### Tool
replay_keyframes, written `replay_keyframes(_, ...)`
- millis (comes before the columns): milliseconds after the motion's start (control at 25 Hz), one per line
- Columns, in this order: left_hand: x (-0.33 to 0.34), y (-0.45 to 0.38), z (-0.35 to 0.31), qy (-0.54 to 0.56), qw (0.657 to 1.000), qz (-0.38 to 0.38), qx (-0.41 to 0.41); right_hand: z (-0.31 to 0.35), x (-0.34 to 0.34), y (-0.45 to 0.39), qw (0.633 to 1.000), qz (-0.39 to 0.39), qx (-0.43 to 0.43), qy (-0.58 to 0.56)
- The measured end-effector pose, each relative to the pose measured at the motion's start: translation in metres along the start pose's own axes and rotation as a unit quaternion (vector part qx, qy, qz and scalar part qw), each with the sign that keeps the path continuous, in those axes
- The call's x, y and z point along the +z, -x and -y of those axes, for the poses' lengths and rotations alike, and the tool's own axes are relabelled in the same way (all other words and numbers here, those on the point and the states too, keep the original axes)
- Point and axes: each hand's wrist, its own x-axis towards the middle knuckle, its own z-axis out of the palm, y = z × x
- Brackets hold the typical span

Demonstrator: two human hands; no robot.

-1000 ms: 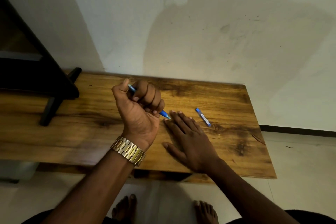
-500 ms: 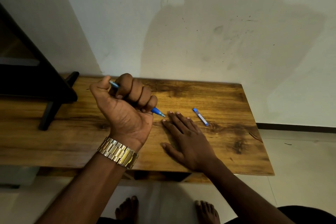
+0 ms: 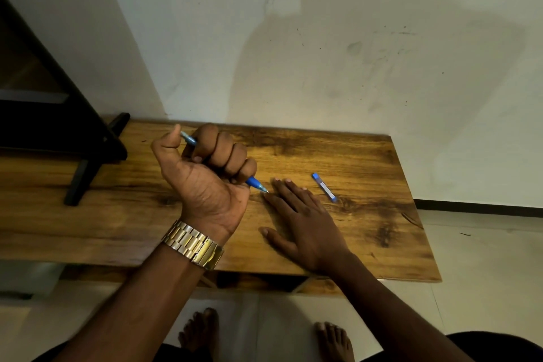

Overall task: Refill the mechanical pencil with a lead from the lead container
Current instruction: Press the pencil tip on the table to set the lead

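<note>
My left hand [image 3: 208, 173] is closed in a fist around the blue mechanical pencil [image 3: 255, 183], thumb resting at its rear end. The pencil's tip points down to the right, close to the fingertips of my right hand [image 3: 302, 220]. That right hand lies flat on the wooden table [image 3: 367, 156], palm down, fingers apart, holding nothing. The slim blue lead container [image 3: 324, 187] lies on the table just right of my right fingertips, not touched.
A black stand [image 3: 88, 153] rests on the table's left part. A white wall runs behind the table. The table's right edge and front edge are near my right arm. Bare feet [image 3: 199, 332] show on the tiled floor below.
My left hand with the pencil has shifted a little left and up over the last second. The right hand stays flat, and the lead container has not moved.
</note>
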Motion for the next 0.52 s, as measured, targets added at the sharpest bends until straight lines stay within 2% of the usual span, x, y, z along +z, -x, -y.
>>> replay_keyframes(520,0.011,0.000,-0.005,-0.004,1.000,0.005,0.008,0.001,0.000,-0.001,1.000,-0.012,0.004,0.004)
